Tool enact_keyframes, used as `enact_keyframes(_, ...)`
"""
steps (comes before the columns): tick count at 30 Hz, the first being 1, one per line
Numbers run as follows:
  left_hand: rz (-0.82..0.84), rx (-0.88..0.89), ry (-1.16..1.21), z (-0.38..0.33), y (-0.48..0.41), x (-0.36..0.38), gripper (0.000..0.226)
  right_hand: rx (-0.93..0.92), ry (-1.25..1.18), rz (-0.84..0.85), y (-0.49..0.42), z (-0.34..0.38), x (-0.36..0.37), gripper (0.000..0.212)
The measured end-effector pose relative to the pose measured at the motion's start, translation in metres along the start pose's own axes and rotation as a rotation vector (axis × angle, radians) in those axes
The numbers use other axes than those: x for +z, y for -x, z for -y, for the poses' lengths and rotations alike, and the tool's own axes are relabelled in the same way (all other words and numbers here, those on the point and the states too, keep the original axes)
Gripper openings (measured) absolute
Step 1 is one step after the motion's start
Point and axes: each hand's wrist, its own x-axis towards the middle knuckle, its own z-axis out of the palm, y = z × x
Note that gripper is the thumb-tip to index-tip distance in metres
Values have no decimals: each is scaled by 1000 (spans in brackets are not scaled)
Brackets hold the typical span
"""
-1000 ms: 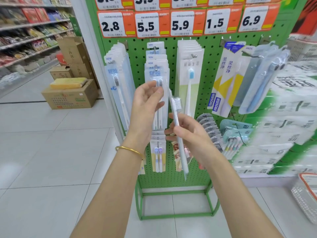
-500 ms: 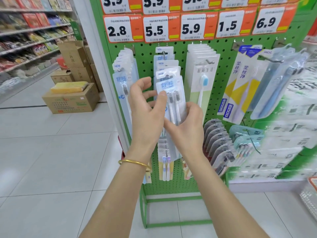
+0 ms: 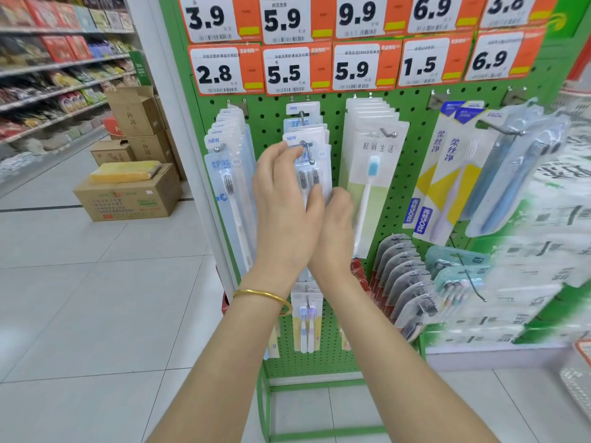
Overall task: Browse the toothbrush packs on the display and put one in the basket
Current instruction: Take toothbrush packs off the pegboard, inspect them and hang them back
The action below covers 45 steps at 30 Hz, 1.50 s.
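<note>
Hanging upright on the middle hook (image 3: pixel 306 151) of the green pegboard display (image 3: pixel 415 100), under the 5.5 price tag (image 3: pixel 287 70), the twin toothbrush pack (image 3: pixel 322 169) has its long axis vertical, brush heads upward. The left hand (image 3: pixel 283 215) holds it: bent fingertips (image 3: pixel 289 151) touch the upper left corner just beside the hook, and the thumb lies on the front below the bristles. The right hand (image 3: pixel 337 225) is blurred at the lower right edge; I cannot tell if it grips. The hook points toward the person, so I judge the pack must slide forward off it, and the left hand is nearer the hole. The basket (image 3: pixel 577 382) shows only partly, low at right, well apart.
</note>
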Motion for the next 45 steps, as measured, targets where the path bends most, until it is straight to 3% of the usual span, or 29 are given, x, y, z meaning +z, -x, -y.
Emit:
enact_keyframes(4,-3,-5,-25,3,-4,4,45,27,-124,-7,-9,1,9,52)
enact_keyframes(12,-49,35,-47,4,-8,7,36,66,-240,54,-9,-9,14,65)
enact_keyframes(17,-60,56,-82,5,-9,8,35,37,-117,43,-9,-13,12,50)
enact_keyframes(21,-65,53,-87,5,-10,8,35,-82,46,4,-10,-13,4,73)
enact_keyframes(27,-66,54,-112,4,-11,8,34,-144,-332,48,-32,-22,7,55)
enact_keyframes(33,-76,50,-122,4,-14,9,34,-100,-585,123,-56,-10,7,69)
enact_keyframes(37,-75,62,-139,4,-14,9,33,11,-747,157,-71,4,4,63)
enact_keyframes(45,-74,54,-152,4,-14,11,32,48,-813,232,-94,12,1,51)
